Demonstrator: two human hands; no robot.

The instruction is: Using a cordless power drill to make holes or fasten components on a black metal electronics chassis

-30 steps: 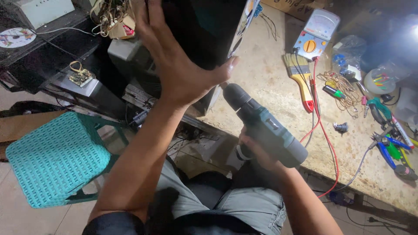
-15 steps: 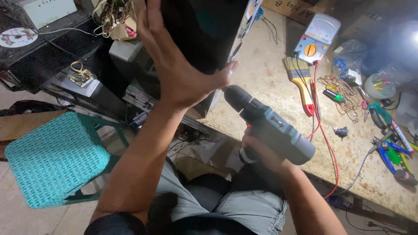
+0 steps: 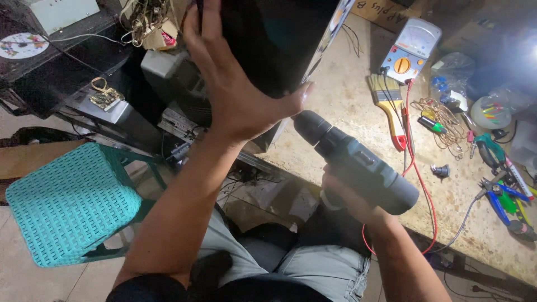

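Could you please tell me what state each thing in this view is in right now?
left hand: flat, fingers spread, pressed on the black case.
black case: upright at the bench edge.
right hand: closed around the drill grip.
cordless drill: held, nose pointing at the case.
paintbrush: lying flat on the bench.
multimeter: lying face up, red lead trailing.
teal stool: standing, unoccupied.

Grey-green cordless drill (image 3: 358, 162) tilted – nose apparently touching upright black panel (image 3: 268, 45).

Matt plastic drill (image 3: 358, 165); glossy black panel (image 3: 268, 45); rough worktop (image 3: 347, 112).
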